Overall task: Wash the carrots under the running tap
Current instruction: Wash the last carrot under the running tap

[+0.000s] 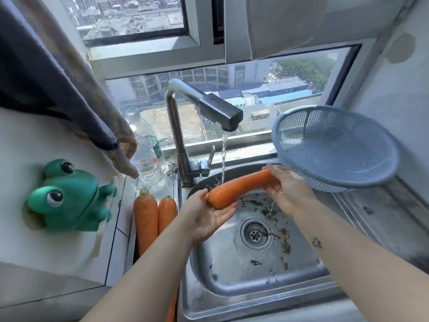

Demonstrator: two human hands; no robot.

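A long orange carrot (pixel 239 189) lies across both my hands over the steel sink (pixel 232 275). Water runs from the steel tap (pixel 209 105) and strikes the carrot near its thick end. My left hand (pixel 204 217) cups the thick end from below, fingers curled under it. My right hand (pixel 287 191) grips the thin end, whose tip is hidden in the fingers. Two more carrots (pixel 154 219) lie side by side on the counter left of the sink.
A blue mesh colander (pixel 334 149) sits tilted at the sink's back right corner. A clear plastic bottle (pixel 147 156) stands behind the carrots. A green frog holder (pixel 69 196) is fixed to the left wall. Dirt flecks lie around the drain (pixel 255 234).
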